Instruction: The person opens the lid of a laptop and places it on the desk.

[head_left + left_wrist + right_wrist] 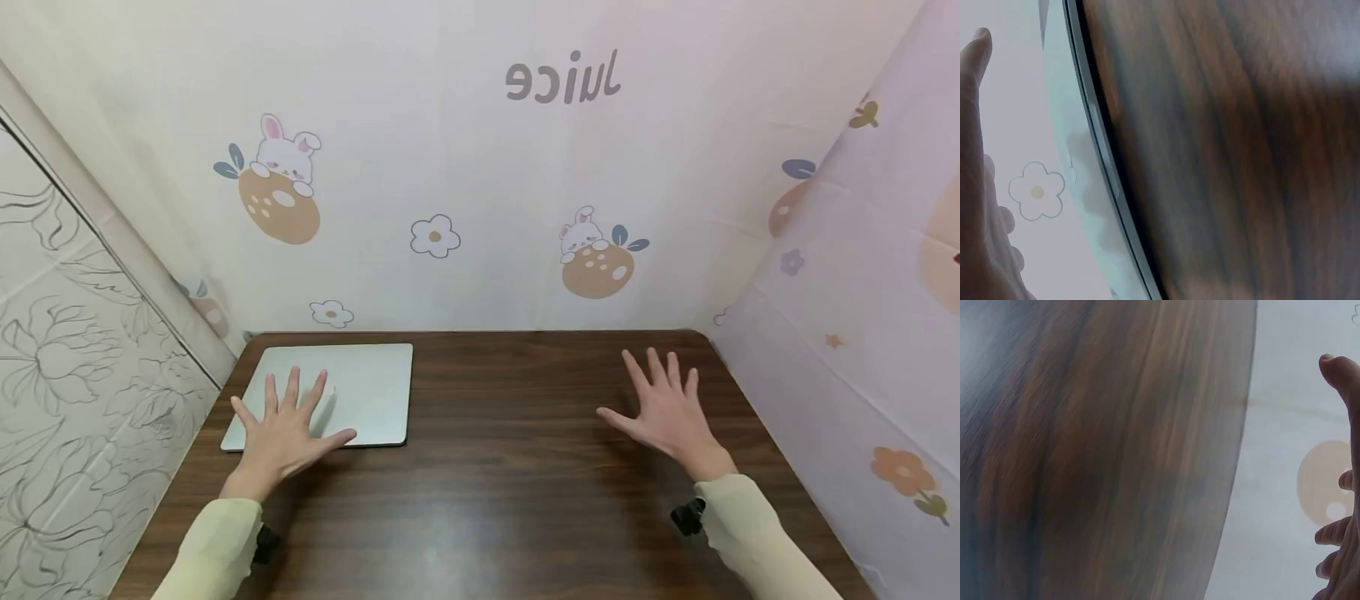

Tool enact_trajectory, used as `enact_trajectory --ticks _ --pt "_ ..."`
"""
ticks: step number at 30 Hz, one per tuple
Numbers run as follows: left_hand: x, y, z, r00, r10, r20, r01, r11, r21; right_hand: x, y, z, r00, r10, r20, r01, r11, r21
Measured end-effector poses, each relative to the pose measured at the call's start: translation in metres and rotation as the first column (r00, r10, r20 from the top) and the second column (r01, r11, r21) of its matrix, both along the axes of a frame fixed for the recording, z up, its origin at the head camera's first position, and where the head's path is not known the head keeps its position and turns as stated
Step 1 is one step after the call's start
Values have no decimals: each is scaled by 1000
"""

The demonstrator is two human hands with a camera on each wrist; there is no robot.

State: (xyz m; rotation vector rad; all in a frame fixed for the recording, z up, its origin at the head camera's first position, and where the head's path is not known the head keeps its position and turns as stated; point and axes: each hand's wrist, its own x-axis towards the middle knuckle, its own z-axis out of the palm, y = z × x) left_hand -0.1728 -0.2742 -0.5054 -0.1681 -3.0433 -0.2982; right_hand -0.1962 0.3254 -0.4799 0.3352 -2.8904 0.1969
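Observation:
A flat silver closed laptop (375,392) lies at the back left of the dark wooden table. My left hand (281,437) is held over its front left part, palm down with fingers spread, and covers some of the lid. In the left wrist view, the laptop's dark side edge (1105,147) runs past the thumb (975,56). On the other side, my right hand (667,417) hovers above the table's back right area, fingers spread wide and holding nothing. The right wrist view catches its thumb (1341,372) and several fingertips in front of the wall.
The brown wood-grain table (487,500) reaches back to a pale curtain (480,167) printed with rabbits, fruit and flowers. Another printed sheet (862,333) hangs along the right side. A line-drawn flower panel (75,375) stands at the left. Dark wrist cameras (687,517) sit beneath the sleeves.

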Motion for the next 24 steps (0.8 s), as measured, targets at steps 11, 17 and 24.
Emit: enact_trajectory --ticks 11,17,24 --pt "-12 -28 6 1000 5 16 -4 999 -32 -22 -59 -6 996 67 62 -61 993 -102" --pt "-19 -42 7 1000 14 9 -14 1000 -26 -26 -94 -7 990 97 104 -82 987 -138" --pt "-27 -58 7 999 23 -22 -22 1000 16 -28 -128 -5 984 126 125 -103 980 -172"
